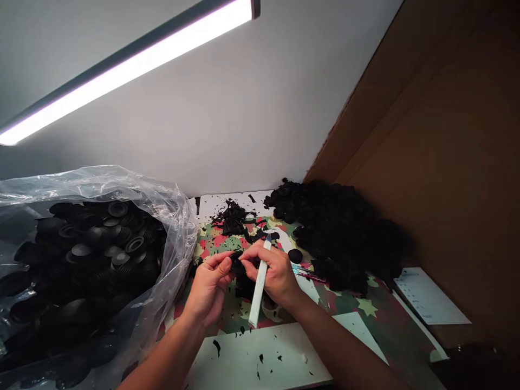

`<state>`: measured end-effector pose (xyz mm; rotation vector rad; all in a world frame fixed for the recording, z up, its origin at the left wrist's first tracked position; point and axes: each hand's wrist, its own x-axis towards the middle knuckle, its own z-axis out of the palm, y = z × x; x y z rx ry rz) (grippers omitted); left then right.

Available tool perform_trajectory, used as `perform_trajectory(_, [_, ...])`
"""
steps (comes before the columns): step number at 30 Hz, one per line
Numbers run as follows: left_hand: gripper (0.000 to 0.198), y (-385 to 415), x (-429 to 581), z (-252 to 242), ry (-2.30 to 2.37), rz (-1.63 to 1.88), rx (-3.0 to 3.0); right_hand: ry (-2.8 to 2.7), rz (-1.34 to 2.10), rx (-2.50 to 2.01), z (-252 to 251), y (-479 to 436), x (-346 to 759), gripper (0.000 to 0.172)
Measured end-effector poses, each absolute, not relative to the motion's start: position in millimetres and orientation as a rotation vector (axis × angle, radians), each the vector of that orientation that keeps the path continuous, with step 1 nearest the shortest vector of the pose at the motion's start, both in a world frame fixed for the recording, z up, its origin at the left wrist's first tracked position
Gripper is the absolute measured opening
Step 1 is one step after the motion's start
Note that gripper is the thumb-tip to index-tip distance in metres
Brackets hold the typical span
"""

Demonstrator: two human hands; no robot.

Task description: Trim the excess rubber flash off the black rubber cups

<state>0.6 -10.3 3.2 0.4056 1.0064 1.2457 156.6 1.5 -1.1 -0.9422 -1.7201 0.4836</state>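
Observation:
My left hand (210,287) is closed on a small black rubber part (236,262), pinched between thumb and fingers. Close beside it, my right hand (273,268) has a long white-handled knife (260,287) tucked in its grip. The knife's short blade points away from me, and its handle end points back toward me. The thumb and forefinger of my right hand touch the edge of the black part, whose outline they partly hide. More black bits lie beneath my hands, their shape mostly covered.
A clear plastic bag (179,238) full of round black parts (117,257) stands at left. Black scraps (232,216) lie behind my hands. At right a dark heap of parts (337,233) leans near a brown cardboard wall (447,162). A lamp (134,65) hangs above.

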Motion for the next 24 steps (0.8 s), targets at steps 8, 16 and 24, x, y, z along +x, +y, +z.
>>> perform_trajectory(8, [0.037,-7.6,-0.5,-0.2,1.023,1.219,0.277,-2.031,-0.016,-0.862,-3.9,7.0,161.1,0.018])
perform_trajectory(16, [0.04,-9.8,3.6,-1.7,1.082,1.222,0.279,-2.19,-0.247,-0.807,-2.3,8.5,158.0,0.032])
perform_trajectory(24, [0.046,-10.9,2.6,10.9,1.132,1.295,0.387,-1.854,0.055,-0.854,-4.3,4.0,153.4,0.019])
